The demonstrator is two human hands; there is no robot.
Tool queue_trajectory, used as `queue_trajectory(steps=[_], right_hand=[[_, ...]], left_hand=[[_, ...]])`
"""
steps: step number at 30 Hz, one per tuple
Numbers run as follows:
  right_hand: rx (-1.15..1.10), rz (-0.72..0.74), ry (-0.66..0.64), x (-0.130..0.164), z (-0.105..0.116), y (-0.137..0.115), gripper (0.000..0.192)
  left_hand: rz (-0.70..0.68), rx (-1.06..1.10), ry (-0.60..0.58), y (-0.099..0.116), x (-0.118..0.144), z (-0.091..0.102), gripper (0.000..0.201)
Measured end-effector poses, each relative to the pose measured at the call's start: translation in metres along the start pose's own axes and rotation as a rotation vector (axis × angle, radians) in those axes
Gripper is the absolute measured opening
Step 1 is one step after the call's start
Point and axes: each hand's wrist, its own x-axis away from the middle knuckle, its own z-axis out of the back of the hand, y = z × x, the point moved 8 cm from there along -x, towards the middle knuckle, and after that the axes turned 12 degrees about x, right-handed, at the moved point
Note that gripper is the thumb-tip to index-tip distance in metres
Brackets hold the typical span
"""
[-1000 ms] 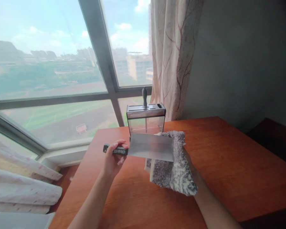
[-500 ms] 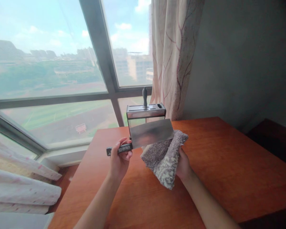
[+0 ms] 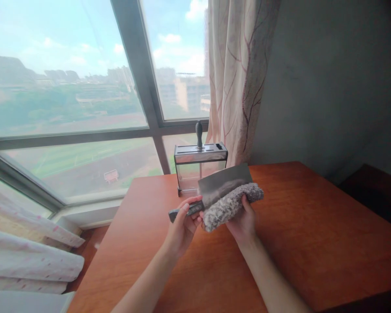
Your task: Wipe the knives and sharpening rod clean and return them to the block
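Cleaver (image 3: 226, 182) tilting up toward frame centre, cloth (image 3: 230, 204) now bunching along blade; left hand (image 3: 182, 224) gripping handle, right hand (image 3: 244, 219) clasping cloth, wiping underway.

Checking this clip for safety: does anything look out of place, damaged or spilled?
Nothing stands out. The left hand holds the steel cleaver by its handle; the right hand presses a grey fluffy cloth against the blade.
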Motion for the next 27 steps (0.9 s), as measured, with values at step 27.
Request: queue_trajectory(steps=[27], right_hand=[[-0.012,0.063,0.185,-0.013,0.030,-0.011,0.031]], left_hand=[[0.046,-0.113,0.123,-0.024,-0.004,0.028,0.025]])
